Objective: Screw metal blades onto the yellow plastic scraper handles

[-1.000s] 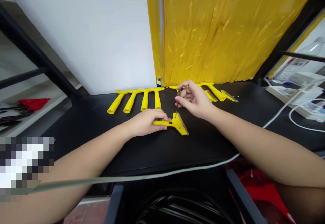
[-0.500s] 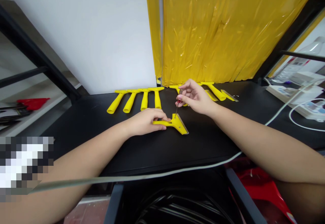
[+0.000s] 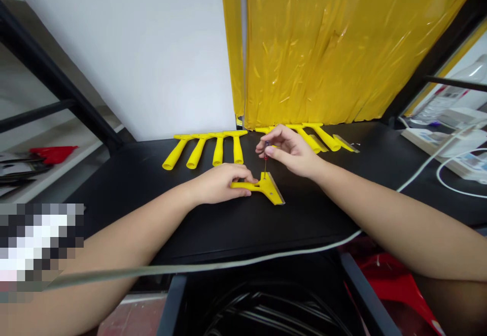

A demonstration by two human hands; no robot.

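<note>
My left hand (image 3: 224, 183) grips the handle of a yellow scraper (image 3: 271, 189) lying on the black tabletop. The scraper's wide head points right, with a metal blade along its edge and a screw on its face. Between the fingertips of my right hand (image 3: 291, 150) is a small screwdriver (image 3: 265, 162), held upright. Its thin shaft reaches down to the upper part of the scraper head, where the tip meets a screw point. The screwdriver's handle is partly covered by my fingers.
Several yellow scraper handles (image 3: 196, 153) lie in a row at the back left. More yellow scrapers (image 3: 323, 137) lie behind my right hand. A white cable (image 3: 251, 260) crosses the table's front edge. Power strips (image 3: 456, 156) sit at the right, and a red bag (image 3: 399, 285) lies below.
My right hand has shifted slightly, with its fingers rearranged around the screwdriver, which now stands more upright. The scraper and my left hand hold nearly the same place; the view has moved slightly.
</note>
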